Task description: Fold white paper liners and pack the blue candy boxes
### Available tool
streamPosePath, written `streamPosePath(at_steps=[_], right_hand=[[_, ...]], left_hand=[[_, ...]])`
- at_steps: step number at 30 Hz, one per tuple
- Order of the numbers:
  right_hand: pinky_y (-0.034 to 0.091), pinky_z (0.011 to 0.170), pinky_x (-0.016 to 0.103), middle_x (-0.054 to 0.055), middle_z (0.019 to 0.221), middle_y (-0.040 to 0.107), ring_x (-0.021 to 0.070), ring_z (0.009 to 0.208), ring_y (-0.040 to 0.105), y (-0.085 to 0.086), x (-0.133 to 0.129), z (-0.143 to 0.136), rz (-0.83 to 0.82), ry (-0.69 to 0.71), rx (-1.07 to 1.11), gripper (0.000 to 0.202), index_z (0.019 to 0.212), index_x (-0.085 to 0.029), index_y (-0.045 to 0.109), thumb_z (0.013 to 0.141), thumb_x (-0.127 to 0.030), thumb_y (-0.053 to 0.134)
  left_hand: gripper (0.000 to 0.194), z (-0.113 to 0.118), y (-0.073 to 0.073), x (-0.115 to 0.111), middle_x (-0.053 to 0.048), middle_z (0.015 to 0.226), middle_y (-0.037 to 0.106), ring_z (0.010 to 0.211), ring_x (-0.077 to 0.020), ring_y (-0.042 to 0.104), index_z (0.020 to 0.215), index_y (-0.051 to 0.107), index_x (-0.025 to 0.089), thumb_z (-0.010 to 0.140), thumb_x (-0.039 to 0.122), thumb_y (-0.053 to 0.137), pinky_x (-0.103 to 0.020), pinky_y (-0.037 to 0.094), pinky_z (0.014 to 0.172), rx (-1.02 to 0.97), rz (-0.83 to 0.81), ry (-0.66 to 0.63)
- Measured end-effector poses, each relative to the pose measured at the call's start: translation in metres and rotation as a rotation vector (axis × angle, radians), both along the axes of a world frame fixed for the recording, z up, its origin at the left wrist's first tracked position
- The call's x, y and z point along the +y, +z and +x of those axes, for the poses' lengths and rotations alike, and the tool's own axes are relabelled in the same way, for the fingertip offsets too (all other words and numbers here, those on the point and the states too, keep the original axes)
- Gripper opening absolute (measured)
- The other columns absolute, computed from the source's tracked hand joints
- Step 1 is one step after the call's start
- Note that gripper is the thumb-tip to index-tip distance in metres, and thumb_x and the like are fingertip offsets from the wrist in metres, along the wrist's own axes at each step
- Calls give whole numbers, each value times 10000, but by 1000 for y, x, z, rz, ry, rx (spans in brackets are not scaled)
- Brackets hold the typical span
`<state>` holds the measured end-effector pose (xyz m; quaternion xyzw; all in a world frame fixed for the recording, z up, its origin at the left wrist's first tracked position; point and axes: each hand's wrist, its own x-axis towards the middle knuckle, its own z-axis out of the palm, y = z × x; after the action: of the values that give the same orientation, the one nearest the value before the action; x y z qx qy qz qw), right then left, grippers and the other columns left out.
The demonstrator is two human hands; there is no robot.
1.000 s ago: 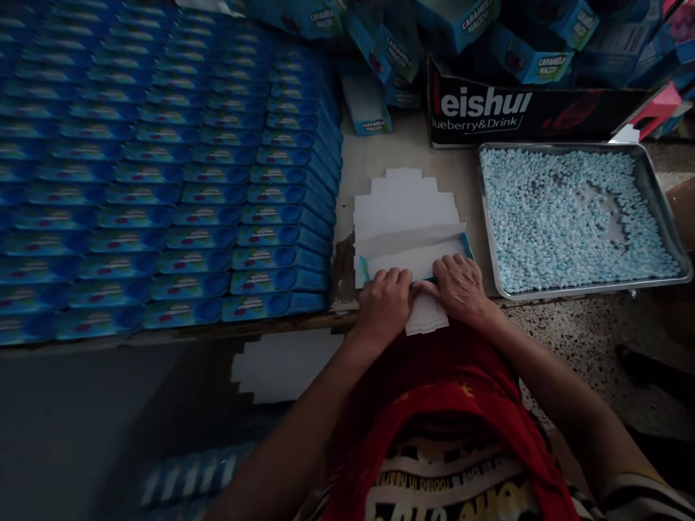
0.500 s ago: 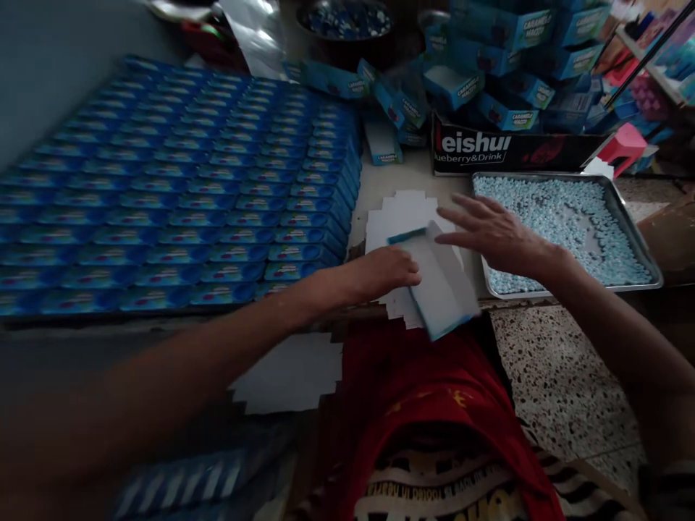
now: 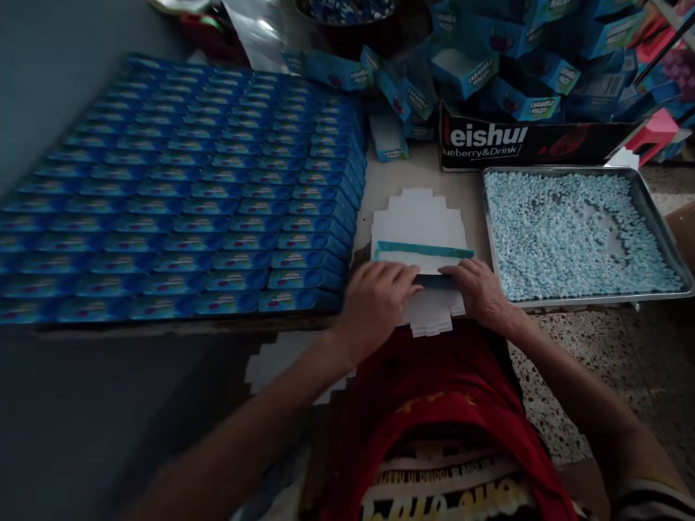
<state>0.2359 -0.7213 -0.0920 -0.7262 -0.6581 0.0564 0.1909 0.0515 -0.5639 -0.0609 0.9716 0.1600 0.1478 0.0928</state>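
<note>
A partly folded cardboard box (image 3: pixel 418 259), white inside with a blue edge, lies crosswise over a stack of flat white box blanks (image 3: pixel 418 217) at the table's front edge. My left hand (image 3: pixel 380 295) grips its near left side with curled fingers. At the near right corner my right hand (image 3: pixel 478 291) pinches the same box. Its near side is in shadow and partly hidden by my fingers. To the left stand rows of filled-looking blue boxes (image 3: pixel 217 202), packed close together.
On the right lies a metal tray (image 3: pixel 591 298) of small pale blue pieces. Behind it, a black carton (image 3: pixel 537 145) carries piled blue boxes (image 3: pixel 521 101) marked "Caramelo Macizo". A dark bowl (image 3: pixel 347 29) stands at the back. More white blanks (image 3: pixel 276 362) lie below the table edge.
The box has turned from slanting to lying crosswise over the stack. My right hand has come down from its raised, spread pose onto the box's right corner. My left hand has shifted nearer me.
</note>
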Motion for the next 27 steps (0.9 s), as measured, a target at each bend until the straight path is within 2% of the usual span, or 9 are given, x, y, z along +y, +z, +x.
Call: streamPosePath(at_steps=[3, 6, 9, 12, 14, 16, 18, 23, 27], right_hand=[[403, 911, 389, 102, 1085, 684, 256, 1028, 553, -9, 3, -3, -36, -125, -52, 351, 1302, -198, 631, 1064, -182, 372], [390, 960, 431, 145, 1235, 654, 304, 1150, 516, -17, 5, -9, -32, -220, -258, 362, 1329, -219, 644, 1055, -203, 410], [407, 957, 429, 151, 1255, 645, 299, 1130, 517, -28, 4, -19, -61, -161, -313, 394, 1387, -202, 616, 1045, -183, 421], [409, 954, 421, 146, 1242, 652, 297, 1135, 507, -39, 3, -28, -103, -119, -301, 361, 1352, -169, 627, 1046, -189, 436], [404, 933, 413, 144, 1235, 651, 292, 1129, 502, -42, 3, -31, -120, -126, -303, 337, 1322, -165, 631, 1045, -181, 439], [396, 865, 416, 128, 1131, 661, 284, 1034, 512, -41, 4, -32, -152, -116, -311, 263, 1195, -183, 662, 1044, -187, 447], [379, 816, 421, 106, 1035, 652, 278, 952, 513, -37, 7, -34, -172, -111, -328, 200, 1069, -201, 654, 1052, -225, 457], [381, 819, 402, 95, 1003, 645, 280, 953, 548, -34, 17, -37, -183, -208, -348, 248, 1015, -196, 606, 1045, -433, 539], [421, 815, 371, 120, 1032, 678, 277, 996, 613, -31, 33, -39, -309, -265, -291, 359, 1035, -176, 607, 1046, -523, 514]], left_hand=[[282, 7, -42, -11, -114, 1002, 737, 982, -295, 652, 993, 682, 204, 1067, 305, 429, -421, 448, 841, 31, -82, 147], [172, 33, -62, 7, -94, 983, 723, 956, -279, 646, 971, 654, 211, 1041, 284, 514, -393, 442, 816, 102, -259, 196], [95, 44, -68, 22, -96, 1018, 690, 989, -270, 621, 912, 628, 204, 969, 275, 653, -377, 456, 846, 56, -334, 220], [198, 29, -74, 20, -107, 982, 657, 1031, -285, 587, 867, 632, 198, 994, 349, 616, -407, 453, 921, -44, -241, 165], [241, 14, -79, 13, -118, 1012, 660, 1039, -297, 578, 966, 662, 191, 1014, 408, 569, -429, 453, 937, -41, -187, 59], [297, 4, -82, 6, -142, 1116, 663, 1074, -319, 573, 1098, 663, 180, 1002, 448, 578, -454, 454, 942, 20, -128, -15], [338, 2, -82, 1, -159, 1173, 657, 1090, -338, 571, 1151, 650, 173, 988, 464, 596, -469, 454, 921, 115, -70, -4], [320, 15, -76, 5, -135, 1066, 684, 1059, -326, 602, 1063, 667, 173, 1004, 471, 567, -425, 455, 826, 290, -16, 49], [235, 20, -75, 11, -101, 1019, 711, 1039, -292, 637, 982, 675, 186, 979, 418, 634, -380, 450, 780, 308, -50, 39]])
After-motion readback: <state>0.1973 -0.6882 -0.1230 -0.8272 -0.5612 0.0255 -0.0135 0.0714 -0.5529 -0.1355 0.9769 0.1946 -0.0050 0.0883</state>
